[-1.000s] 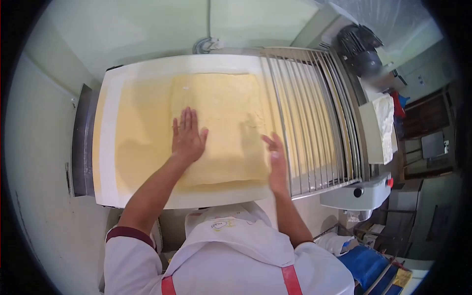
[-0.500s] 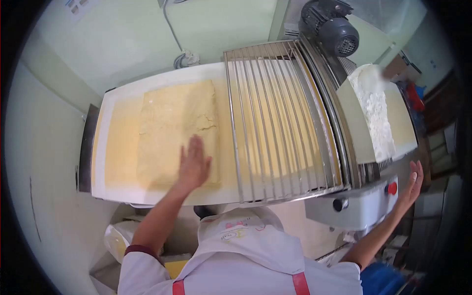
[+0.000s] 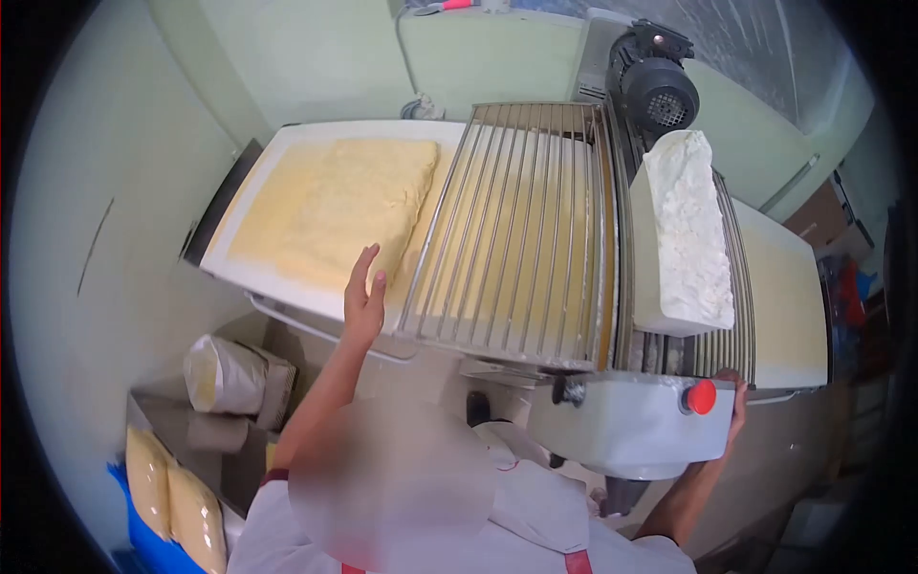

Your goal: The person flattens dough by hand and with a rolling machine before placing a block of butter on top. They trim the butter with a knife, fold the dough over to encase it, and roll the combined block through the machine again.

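A thick, pale yellow slab of dough (image 3: 359, 196) lies flat on the white belt (image 3: 244, 234) of a dough sheeter, its right edge uneven and cracked. My left hand (image 3: 364, 304) is at the slab's near right corner, fingers stretched upward with the thumb apart, holding nothing. At the right end of the grey control box (image 3: 622, 421), beside its red button (image 3: 700, 396), is my right hand (image 3: 736, 407). Its fingertips show at the box's upper corner; the rest of the fingers are hidden behind the box.
A metal bar guard (image 3: 516, 230) covers the belt right of the dough. Above the rollers sits a long tray of white flour (image 3: 690, 230), with a motor (image 3: 658, 93) behind. An open sack (image 3: 225, 375) and plastic-wrapped yellow blocks (image 3: 172, 493) stand low on the left.
My left hand has moved off the dough's top to its near corner. My right hand has come from open air to the control box's side. The camera view has shifted and turned.
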{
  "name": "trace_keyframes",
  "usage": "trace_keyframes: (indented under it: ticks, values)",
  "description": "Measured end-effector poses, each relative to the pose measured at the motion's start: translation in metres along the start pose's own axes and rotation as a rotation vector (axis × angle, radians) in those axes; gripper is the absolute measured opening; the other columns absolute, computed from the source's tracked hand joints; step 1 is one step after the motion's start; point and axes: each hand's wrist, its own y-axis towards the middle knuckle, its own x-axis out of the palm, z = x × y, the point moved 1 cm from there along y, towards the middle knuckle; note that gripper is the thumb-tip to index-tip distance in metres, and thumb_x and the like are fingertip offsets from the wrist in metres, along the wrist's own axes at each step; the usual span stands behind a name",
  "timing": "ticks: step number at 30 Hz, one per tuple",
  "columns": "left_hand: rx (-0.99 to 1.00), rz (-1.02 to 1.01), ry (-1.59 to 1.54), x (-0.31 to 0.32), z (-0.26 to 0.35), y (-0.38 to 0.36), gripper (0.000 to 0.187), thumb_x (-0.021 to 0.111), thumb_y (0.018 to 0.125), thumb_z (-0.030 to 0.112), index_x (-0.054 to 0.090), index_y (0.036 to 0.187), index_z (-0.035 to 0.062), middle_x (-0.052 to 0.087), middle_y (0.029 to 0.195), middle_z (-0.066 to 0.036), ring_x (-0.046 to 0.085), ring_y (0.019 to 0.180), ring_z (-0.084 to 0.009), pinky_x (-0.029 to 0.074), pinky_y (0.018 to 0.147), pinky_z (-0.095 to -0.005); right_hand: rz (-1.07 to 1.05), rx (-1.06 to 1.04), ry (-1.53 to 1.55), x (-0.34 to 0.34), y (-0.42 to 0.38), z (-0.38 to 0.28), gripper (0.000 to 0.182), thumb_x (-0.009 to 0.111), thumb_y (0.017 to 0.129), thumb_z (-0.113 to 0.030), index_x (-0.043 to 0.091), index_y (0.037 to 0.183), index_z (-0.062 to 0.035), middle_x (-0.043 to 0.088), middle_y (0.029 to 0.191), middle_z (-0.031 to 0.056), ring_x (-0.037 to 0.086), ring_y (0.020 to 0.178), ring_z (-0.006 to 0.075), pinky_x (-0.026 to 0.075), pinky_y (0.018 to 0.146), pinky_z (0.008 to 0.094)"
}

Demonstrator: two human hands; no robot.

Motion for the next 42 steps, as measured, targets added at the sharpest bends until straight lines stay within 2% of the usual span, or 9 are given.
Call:
trace_keyframes:
  ticks: [7, 10, 17, 21, 28, 32, 34, 36, 42]
  values:
    - [-0.316, 0.398, -0.106, 0.027, 0.038, -0.236, 0.032, 0.054, 0.095, 0.018, 0.057, 0.122, 0.0003, 0.063, 0.118, -0.014, 0.059, 0.110, -0.0239, 0.043, 0.093, -0.0348, -0.091, 0.094, 0.023, -0.069, 0.027, 0.046, 0.048, 0.043, 0.099, -0.040, 0.053, 0.122, 0.0005, 0.058, 0.108, 0.0092, 0.056, 0.097, 0.0175, 0.044, 0.088, 0.0313]
    - [-0.209, 0.217, -0.162, 0.069, 0.109, -0.312, 0.028, 0.059, 0.091, 0.017, 0.061, 0.113, 0.0004, 0.066, 0.108, -0.013, 0.063, 0.100, -0.0231, 0.047, 0.087, -0.0344, -0.054, 0.119, 0.015, -0.077, 0.039, 0.061, 0.052, 0.048, 0.098, -0.036, 0.045, 0.137, -0.0010, 0.055, 0.122, 0.0117, 0.054, 0.109, 0.0185, 0.042, 0.098, 0.0324]
    - [-0.069, -0.203, -0.366, 0.222, 0.236, -0.393, 0.035, 0.073, 0.083, 0.031, 0.063, 0.095, -0.0003, 0.066, 0.083, -0.010, 0.065, 0.081, -0.0241, 0.051, 0.078, -0.0350, -0.401, 0.090, 0.060, -0.037, 0.032, 0.017, 0.022, 0.050, 0.098, -0.029, 0.054, 0.096, -0.0073, 0.051, 0.088, -0.0013, 0.049, 0.083, 0.0095, 0.041, 0.076, 0.0268]
    - [-0.566, 0.336, -0.365, 0.299, 0.236, -0.421, 0.039, 0.072, 0.085, 0.039, 0.062, 0.080, 0.0016, 0.057, 0.058, -0.004, 0.057, 0.050, -0.0167, 0.045, 0.048, -0.0319, -0.711, 0.102, 0.046, -0.048, 0.050, 0.021, 0.021, 0.051, 0.098, -0.029, 0.055, 0.098, -0.0086, 0.057, 0.095, -0.0003, 0.056, 0.089, 0.0104, 0.044, 0.080, 0.0269]
    - [-0.750, 0.808, -1.008, 0.351, 0.329, -0.408, 0.041, 0.067, 0.087, 0.042, 0.056, 0.077, 0.0037, 0.054, 0.058, -0.007, 0.054, 0.045, -0.0172, 0.043, 0.040, -0.0319, -0.864, 0.002, -0.001, -0.045, 0.054, 0.006, 0.020, 0.052, 0.098, -0.028, 0.053, 0.089, -0.0103, 0.051, 0.082, -0.0035, 0.046, 0.077, 0.0053, 0.037, 0.068, 0.0239]
    - [-0.804, 0.887, -0.964, 0.361, 0.320, -0.412, 0.043, 0.069, 0.085, 0.045, 0.055, 0.080, 0.0046, 0.055, 0.061, -0.006, 0.054, 0.046, -0.0158, 0.043, 0.040, -0.0306, -0.848, 0.053, -0.112, -0.051, 0.056, 0.005, 0.028, 0.053, 0.098, -0.025, 0.053, 0.115, -0.0034, 0.053, 0.096, 0.0010, 0.051, 0.085, 0.0105, 0.042, 0.079, 0.0249]
    - [-0.779, 0.911, -0.931, 0.361, 0.327, -0.411, 0.044, 0.067, 0.085, 0.049, 0.053, 0.079, 0.0076, 0.054, 0.061, -0.005, 0.054, 0.048, -0.0148, 0.043, 0.041, -0.0288, -1.010, -0.034, -0.214, -0.054, 0.063, 0.000, 0.041, 0.057, 0.094, -0.022, 0.046, 0.127, -0.0004, 0.053, 0.110, 0.0079, 0.052, 0.097, 0.0175, 0.042, 0.089, 0.0316]
    - [-0.772, 0.921, -0.925, 0.362, 0.322, -0.412, 0.046, 0.070, 0.082, 0.048, 0.055, 0.087, 0.0058, 0.055, 0.062, -0.005, 0.054, 0.046, -0.0151, 0.044, 0.041, -0.0290, -0.950, -0.752, -0.302, -0.048, 0.047, -0.033, 0.046, 0.060, 0.089, -0.017, 0.045, 0.128, 0.0011, 0.051, 0.119, 0.0142, 0.049, 0.109, 0.0243, 0.038, 0.098, 0.0390]
    - [-0.666, 0.884, -0.916, 0.359, 0.338, -0.407, 0.040, 0.065, 0.087, 0.042, 0.055, 0.096, 0.0041, 0.059, 0.071, -0.007, 0.057, 0.051, -0.0163, 0.049, 0.049, -0.0293, -1.390, -1.174, -0.328, -0.012, 0.026, -0.069, 0.046, 0.057, 0.086, -0.015, 0.049, 0.128, 0.0024, 0.048, 0.134, 0.0213, 0.046, 0.123, 0.0413, 0.035, 0.104, 0.0496]
